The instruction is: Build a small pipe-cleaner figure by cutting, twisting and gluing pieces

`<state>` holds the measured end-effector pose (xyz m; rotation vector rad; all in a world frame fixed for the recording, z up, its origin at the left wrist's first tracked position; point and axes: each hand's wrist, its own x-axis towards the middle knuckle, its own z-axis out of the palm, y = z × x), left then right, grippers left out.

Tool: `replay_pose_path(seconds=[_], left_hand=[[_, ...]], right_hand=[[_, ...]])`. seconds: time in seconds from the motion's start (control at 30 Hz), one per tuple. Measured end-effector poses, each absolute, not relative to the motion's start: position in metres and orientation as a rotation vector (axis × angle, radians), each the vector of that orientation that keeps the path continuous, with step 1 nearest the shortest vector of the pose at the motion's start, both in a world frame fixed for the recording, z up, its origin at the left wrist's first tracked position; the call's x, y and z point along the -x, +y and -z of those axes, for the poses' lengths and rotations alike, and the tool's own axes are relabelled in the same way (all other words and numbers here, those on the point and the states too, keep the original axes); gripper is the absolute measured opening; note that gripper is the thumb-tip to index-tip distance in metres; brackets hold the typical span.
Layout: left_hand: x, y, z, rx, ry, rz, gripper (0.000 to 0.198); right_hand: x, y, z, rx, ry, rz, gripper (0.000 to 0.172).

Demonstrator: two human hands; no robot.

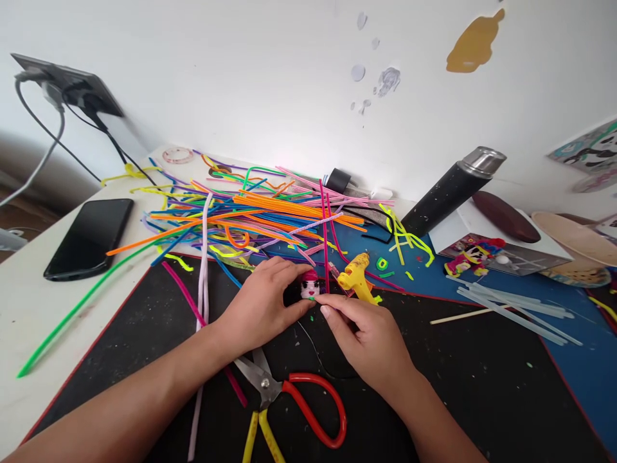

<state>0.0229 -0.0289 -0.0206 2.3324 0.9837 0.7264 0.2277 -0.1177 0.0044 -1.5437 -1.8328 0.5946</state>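
Observation:
A small pipe-cleaner doll head, with a pink top, dark eyes and a white face, stands on the black mat. My left hand holds it from the left between thumb and fingers. From the right, my right hand touches its lower edge, its thumb and index finger closed together; whatever they pinch is too small to make out. Just behind my right hand lies a yellow glue gun. Red-handled scissors rest open below my hands, with a pair of yellow handles beside them.
Loose colourful pipe cleaners pile up at the back. A phone lies left. To the right are a black flask, a finished-looking pipe-cleaner figure and translucent glue sticks. Cables hang from a wall socket.

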Motion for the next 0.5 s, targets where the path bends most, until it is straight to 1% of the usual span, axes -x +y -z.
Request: replay_pose_path(seconds=[0.33,0.5], left_hand=[[-0.0240,-0.0294,0.0209,-2.377,0.973,-0.702,0.036],[-0.0249,-0.0304,0.0205,-2.406,0.970,-0.697,0.035]], right_hand=[[-0.2262,-0.1177,-0.0035,1.506,-1.833,-0.676,0.029],[-0.2256,-0.1183,-0.0035,1.493,-1.841,-0.658,0.030]])
